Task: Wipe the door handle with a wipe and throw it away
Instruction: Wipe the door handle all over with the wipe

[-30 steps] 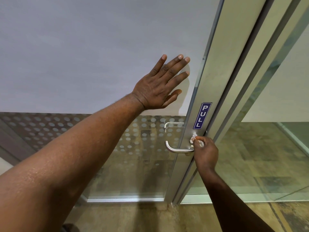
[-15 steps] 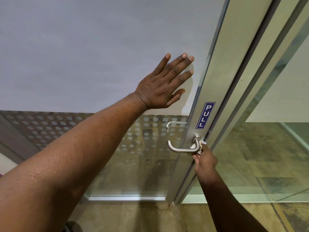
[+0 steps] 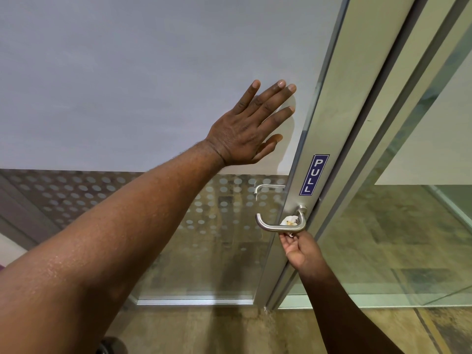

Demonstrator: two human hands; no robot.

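A brushed-metal lever door handle [image 3: 273,226] sticks out from the aluminium door frame, its bar pointing left. My right hand [image 3: 300,247] reaches up from below the handle, fingers curled behind the bar near its pivot. A small crumpled white wipe [image 3: 289,220] shows above the bar, pressed against the handle's inner side by my fingertips. My left hand [image 3: 246,132] lies flat on the frosted upper part of the glass door, fingers spread, holding nothing.
A blue PULL sticker [image 3: 314,175] sits on the door frame [image 3: 329,118] above the handle. A second handle [image 3: 267,187] shows through the dotted glass on the far side. A glass side panel [image 3: 398,238] stands to the right. Tan floor [image 3: 204,330] lies below.
My right hand has dropped from beside the handle's pivot to underneath the bar, carrying the wipe behind it. My left hand stays flat on the door.
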